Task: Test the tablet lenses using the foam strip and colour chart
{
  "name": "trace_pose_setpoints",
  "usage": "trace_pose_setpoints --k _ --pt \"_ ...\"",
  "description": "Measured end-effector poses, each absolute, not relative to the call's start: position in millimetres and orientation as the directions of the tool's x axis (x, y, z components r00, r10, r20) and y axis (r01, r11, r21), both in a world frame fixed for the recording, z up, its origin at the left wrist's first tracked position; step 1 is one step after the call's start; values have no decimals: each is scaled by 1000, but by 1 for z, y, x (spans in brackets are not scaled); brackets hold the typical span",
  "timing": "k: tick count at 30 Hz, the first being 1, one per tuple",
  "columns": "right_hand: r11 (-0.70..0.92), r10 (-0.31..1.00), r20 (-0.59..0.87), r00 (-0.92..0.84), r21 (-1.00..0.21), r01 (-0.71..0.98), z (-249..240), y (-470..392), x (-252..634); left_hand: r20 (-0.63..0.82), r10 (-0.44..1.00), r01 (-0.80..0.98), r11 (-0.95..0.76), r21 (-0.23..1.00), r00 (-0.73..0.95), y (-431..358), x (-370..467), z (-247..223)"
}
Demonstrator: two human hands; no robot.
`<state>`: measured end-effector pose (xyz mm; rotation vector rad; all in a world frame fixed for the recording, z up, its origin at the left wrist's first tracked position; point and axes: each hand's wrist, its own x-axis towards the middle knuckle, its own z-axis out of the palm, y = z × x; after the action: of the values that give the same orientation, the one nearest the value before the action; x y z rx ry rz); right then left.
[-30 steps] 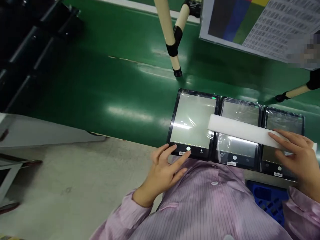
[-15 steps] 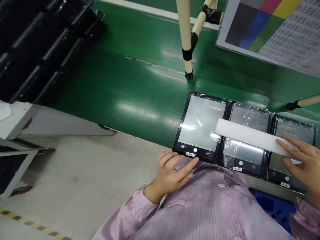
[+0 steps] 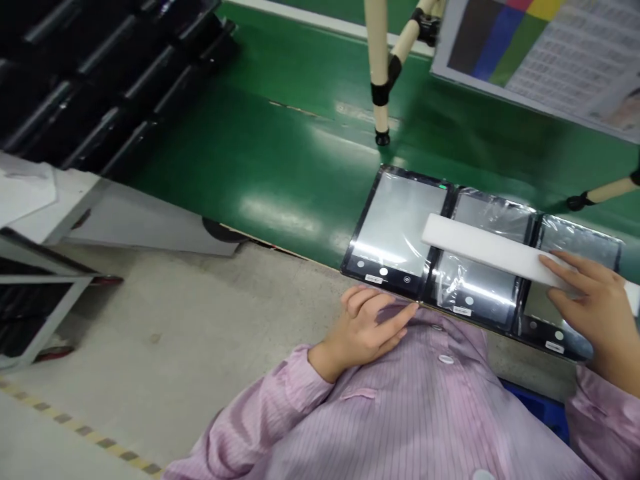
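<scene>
Three tablets with lit screens lie side by side along the edge of a green work surface: a left tablet [image 3: 395, 220], a middle tablet [image 3: 483, 287] under wrinkled clear film, and a right tablet [image 3: 575, 243]. Across them rests a long white foam strip [image 3: 480, 243], its left end over the left tablet's screen. My right hand [image 3: 593, 300] grips the strip over the right tablet, fingers on top and thumb at the near side. Below the left tablet's near edge is my left hand [image 3: 373, 327], index finger stretched out, other fingers loosely bent, holding nothing.
Stacked black trays [image 3: 115, 73] stand at the far left. Cream pipe legs [image 3: 380, 60] rise from the green surface [image 3: 280, 180] behind the tablets. A printed colour chart [image 3: 540, 60] leans at upper right. A blue crate [image 3: 540, 410] sits below, and a cart [image 3: 50, 313] is at left.
The camera view has shifted a little. My left hand has moved right along the tablets' near edge. The foam strip stays across the tablets in my right hand.
</scene>
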<state>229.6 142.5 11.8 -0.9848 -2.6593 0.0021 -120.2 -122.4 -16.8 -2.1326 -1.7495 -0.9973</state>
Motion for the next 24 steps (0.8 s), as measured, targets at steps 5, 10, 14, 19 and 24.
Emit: trace_pose_setpoints --k 5,10,14,19,24 --pt "693 721 201 -663 -183 697 15 130 214 524 827 918 -348 192 203 -91 -95 -6" --pt "636 771 154 -618 -243 733 14 122 204 434 837 902 -417 113 333 -66 -77 -1" --pt "641 763 143 -630 -284 713 15 119 203 411 833 891 -443 97 369 -62 -75 4" --pt "678 732 156 -663 -262 687 19 117 206 454 775 813 -558 165 440 -52 -67 15" --pt "683 731 222 -646 -234 692 16 115 234 443 757 772 -605 196 481 -29 -44 21"
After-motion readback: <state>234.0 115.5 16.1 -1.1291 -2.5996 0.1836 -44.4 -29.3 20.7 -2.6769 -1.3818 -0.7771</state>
